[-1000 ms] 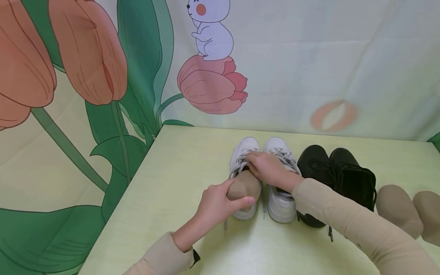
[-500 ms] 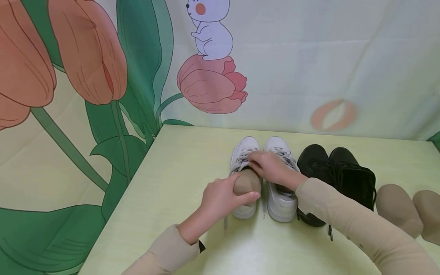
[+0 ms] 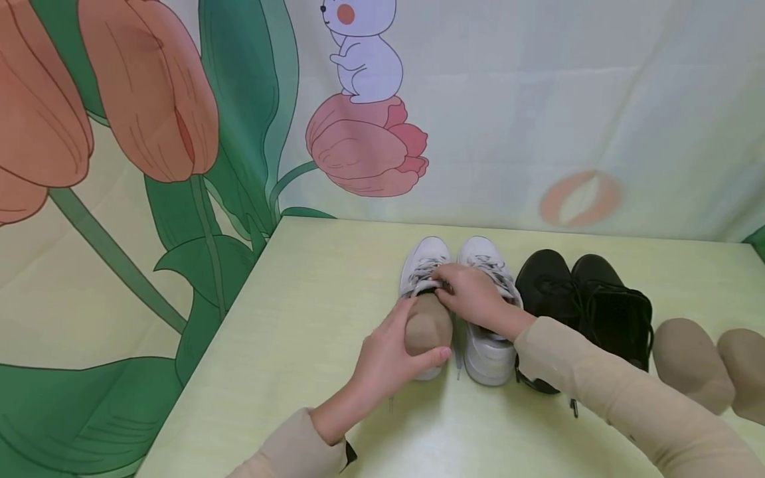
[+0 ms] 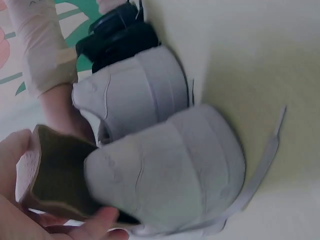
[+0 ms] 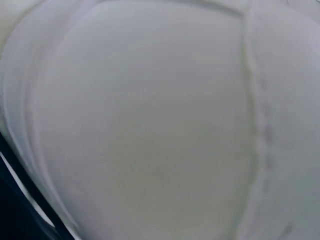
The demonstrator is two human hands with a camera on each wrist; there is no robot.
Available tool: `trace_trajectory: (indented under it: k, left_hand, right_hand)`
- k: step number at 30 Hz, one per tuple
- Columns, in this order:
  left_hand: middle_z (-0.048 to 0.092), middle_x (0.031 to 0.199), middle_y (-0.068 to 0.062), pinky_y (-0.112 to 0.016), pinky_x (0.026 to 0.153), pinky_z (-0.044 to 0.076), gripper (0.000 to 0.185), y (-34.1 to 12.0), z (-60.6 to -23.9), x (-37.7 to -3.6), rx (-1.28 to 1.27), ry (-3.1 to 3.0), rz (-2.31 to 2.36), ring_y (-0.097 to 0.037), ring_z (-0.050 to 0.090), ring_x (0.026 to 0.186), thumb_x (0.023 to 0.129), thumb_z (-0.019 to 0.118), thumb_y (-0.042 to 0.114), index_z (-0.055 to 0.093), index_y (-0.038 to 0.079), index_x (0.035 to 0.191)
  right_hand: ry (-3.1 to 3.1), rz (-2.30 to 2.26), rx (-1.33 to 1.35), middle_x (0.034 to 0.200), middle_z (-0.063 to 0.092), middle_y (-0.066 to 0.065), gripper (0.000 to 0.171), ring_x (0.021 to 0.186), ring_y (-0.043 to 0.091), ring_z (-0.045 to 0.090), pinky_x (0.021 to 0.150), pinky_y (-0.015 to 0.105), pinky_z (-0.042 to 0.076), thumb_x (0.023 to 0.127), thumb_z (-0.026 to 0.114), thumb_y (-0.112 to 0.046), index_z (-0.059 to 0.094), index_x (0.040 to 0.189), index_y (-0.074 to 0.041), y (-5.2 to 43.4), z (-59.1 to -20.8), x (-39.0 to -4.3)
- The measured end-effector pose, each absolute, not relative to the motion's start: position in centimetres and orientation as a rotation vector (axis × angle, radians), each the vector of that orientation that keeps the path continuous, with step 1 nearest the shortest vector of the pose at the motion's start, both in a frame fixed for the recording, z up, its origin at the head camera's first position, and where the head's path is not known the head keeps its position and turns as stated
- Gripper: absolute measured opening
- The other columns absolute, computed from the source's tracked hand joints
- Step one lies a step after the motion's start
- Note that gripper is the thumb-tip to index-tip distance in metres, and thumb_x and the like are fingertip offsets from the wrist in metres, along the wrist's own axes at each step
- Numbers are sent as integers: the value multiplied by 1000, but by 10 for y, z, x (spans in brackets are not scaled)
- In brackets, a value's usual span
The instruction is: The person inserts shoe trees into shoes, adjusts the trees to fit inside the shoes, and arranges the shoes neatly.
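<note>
My left hand (image 3: pixel 391 355) is curled round the tan shoe insert (image 3: pixel 426 323), whose long axis runs up the frame into the left white sneaker (image 3: pixel 423 265) at centre. My right hand (image 3: pixel 469 292), just above it, pinches that sneaker's tongue back.

Left hand (image 3: pixel 391 355) curled, gripping – right hand (image 3: pixel 472 295) fingers bent, pinching – both forearms angled inward
</note>
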State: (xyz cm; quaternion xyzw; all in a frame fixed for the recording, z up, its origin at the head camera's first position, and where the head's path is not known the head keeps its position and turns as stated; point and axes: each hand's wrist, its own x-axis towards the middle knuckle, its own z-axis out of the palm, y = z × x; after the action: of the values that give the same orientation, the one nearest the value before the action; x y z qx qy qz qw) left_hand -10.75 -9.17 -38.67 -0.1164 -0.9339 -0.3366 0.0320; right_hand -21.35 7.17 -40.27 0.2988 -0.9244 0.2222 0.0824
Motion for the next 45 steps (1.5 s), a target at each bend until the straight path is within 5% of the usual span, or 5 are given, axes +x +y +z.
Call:
trace_trajectory:
  k: [6,14,22,32,45]
  left_hand:
    - [66,90,-12,-32,64,48,63,-90,-386,-110,-328,-2842,-1007,-23,63,79,71,65,48,53,11,119]
    - [56,57,0,-23,49,40,50,-88,-379,-119,-448,-2849,-812,-14,53,53,70,65,45,59,12,107]
    - [59,63,-2,-25,50,40,62,-84,-374,-121,-425,-2926,-737,-16,55,55,70,64,52,55,11,115]
    - [43,135,-6,-40,72,48,98,-83,-390,-111,-375,-2834,-945,-23,55,107,65,67,57,22,13,140]
    - [59,97,-3,-29,62,45,60,-79,-383,-115,-428,-2770,-894,-17,58,75,62,65,26,45,11,117]
  right_hand:
    - [-2740,713,935,95,65,8,19,86,21,61,74,35,48,79,57,-4,64,97,-6,73,-403,-215]
    - [-2768,804,942,97,66,9,22,87,21,61,74,34,49,79,56,-2,64,99,-6,75,-403,-216]
    - [-2764,834,940,96,65,9,20,85,20,61,72,33,49,80,56,-3,64,99,-7,75,-402,-216]
    - [-2746,792,870,82,63,3,10,67,11,53,62,27,44,83,60,-16,64,90,-9,72,-403,-214]
    - [-2711,781,931,81,62,3,7,67,12,52,65,29,45,83,57,-9,63,87,-9,75,-405,-216]
